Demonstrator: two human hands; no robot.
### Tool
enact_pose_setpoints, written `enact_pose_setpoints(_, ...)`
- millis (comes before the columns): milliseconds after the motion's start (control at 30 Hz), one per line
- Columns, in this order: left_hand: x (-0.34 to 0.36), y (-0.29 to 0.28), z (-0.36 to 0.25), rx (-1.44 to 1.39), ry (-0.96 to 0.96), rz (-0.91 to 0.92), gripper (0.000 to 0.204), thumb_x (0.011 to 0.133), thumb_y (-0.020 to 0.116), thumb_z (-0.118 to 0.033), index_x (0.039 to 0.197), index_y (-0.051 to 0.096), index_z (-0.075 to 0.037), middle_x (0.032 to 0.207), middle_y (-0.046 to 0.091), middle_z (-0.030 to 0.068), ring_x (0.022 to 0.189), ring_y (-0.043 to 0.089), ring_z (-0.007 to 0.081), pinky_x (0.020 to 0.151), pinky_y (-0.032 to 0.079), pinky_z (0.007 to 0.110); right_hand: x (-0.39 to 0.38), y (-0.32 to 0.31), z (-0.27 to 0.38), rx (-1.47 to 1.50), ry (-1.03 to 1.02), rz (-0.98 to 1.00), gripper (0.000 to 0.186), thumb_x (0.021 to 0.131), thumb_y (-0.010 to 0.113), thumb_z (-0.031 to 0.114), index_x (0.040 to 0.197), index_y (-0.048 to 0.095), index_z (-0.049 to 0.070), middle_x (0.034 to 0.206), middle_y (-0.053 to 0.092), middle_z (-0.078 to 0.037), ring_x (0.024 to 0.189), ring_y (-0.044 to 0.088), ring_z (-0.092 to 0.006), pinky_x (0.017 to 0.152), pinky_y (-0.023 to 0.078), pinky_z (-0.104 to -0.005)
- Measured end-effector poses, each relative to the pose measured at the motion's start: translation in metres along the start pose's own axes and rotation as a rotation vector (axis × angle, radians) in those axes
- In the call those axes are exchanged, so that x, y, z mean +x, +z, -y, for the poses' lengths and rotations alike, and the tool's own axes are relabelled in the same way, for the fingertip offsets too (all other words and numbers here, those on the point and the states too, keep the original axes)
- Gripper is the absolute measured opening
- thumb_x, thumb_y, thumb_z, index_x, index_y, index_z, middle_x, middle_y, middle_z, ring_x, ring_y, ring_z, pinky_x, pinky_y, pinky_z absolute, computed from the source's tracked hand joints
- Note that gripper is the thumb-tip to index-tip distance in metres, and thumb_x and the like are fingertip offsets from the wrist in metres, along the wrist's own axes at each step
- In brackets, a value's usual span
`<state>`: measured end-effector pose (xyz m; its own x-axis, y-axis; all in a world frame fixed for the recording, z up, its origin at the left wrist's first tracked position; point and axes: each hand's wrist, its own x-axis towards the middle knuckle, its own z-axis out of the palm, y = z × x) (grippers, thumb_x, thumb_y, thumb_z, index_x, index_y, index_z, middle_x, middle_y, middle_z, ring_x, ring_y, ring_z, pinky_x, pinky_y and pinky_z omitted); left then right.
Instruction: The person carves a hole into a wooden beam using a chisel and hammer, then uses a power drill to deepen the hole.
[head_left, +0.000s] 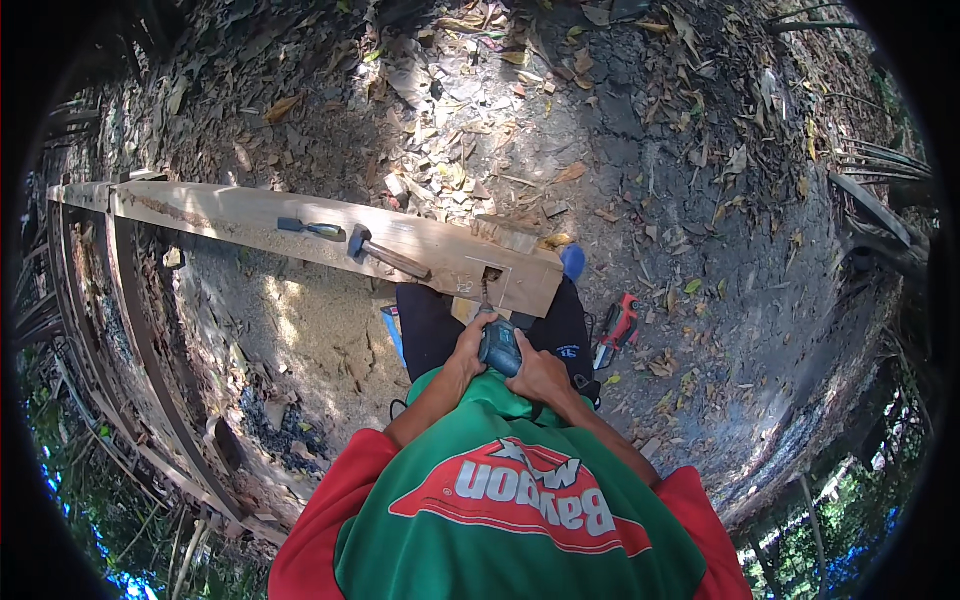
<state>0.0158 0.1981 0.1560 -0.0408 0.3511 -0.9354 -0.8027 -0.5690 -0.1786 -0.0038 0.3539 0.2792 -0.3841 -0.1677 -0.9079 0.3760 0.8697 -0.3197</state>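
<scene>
Between my knees, a dark teal power drill (498, 347) points away from me, gripped with both hands. My left hand (469, 346) is closed on its left side near the front. Around its rear right side, my right hand (540, 376) is closed; the palm side is hidden. The drill's bit (485, 292) reaches a squarish mortise hole (492, 273) cut inside pencil lines near the right end of a thick wooden beam (225, 212). How deep the tip sits cannot be made out. On the beam left of the hole lie a hammer (395, 258) and a chisel (311, 229).
A red power tool (617, 329) rests on the ground right of my leg. The beam runs far left to a wooden frame (135, 300) of long timbers. Wood chips and dry leaves (445, 160) litter the ground beyond it; sawdust (310, 320) covers the near side.
</scene>
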Motion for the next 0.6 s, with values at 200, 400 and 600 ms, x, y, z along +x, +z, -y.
enact_pose_setpoints(200, 0.005, 0.002, 0.002, -0.004, 0.018, -0.055, 0.025, 0.082, 0.066, -0.032, 0.090, 0.062, -0.008, 0.077, 0.067, 0.0079, 0.068, 0.067, 0.0240, 0.070, 0.058, 0.041, -0.001, -0.003, 0.001, 0.017, -0.002, 0.010, 0.099, 0.062, 0.070, 0.030, 0.148, 0.028, 0.006, 0.097, 0.067, -0.029, 0.089, 0.067, -0.0424, 0.083, 0.053, -0.0469)
enact_pose_setpoints(400, -0.004, 0.004, -0.003, -0.044, 0.023, -0.011, 0.023, 0.082, 0.068, -0.029, 0.090, 0.061, -0.009, 0.075, 0.064, 0.0066, 0.064, 0.065, 0.0224, 0.065, 0.057, 0.040, 0.006, 0.003, 0.004, -0.017, 0.026, 0.006, 0.100, 0.062, 0.072, 0.032, 0.148, 0.028, 0.006, 0.096, 0.067, -0.029, 0.090, 0.067, -0.0421, 0.082, 0.053, -0.0471)
enact_pose_setpoints(600, 0.007, -0.005, -0.005, -0.074, 0.018, 0.029, 0.025, 0.083, 0.065, -0.031, 0.091, 0.061, -0.007, 0.076, 0.065, 0.0082, 0.065, 0.065, 0.0235, 0.068, 0.058, 0.040, 0.011, 0.003, 0.008, -0.045, 0.027, 0.021, 0.100, 0.064, 0.072, 0.036, 0.148, 0.029, 0.006, 0.095, 0.067, -0.028, 0.090, 0.067, -0.0425, 0.083, 0.053, -0.0477)
